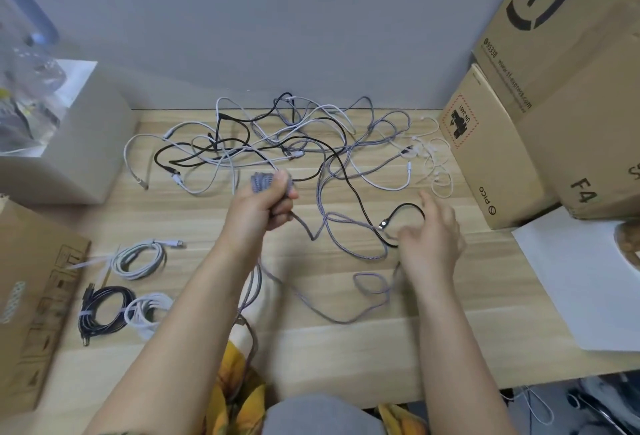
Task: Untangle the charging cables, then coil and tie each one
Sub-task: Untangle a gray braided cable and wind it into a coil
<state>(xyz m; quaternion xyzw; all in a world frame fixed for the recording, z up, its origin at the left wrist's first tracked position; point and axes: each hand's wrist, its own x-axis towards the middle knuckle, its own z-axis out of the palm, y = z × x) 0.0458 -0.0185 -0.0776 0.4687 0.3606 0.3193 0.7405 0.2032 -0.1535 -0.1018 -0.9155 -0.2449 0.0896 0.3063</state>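
Three tied cable coils [114, 290] lie left of the left hand [268, 200] on the light wooden bench [346, 348]. That hand grips a folded bundle of grey braided cable [265, 181], its loops running toward the wall. Right hand [431, 238] hovers, fingers spread, beside a black cable [403, 212]. Behind, tangled white, grey and black cables [277, 136] sprawl.
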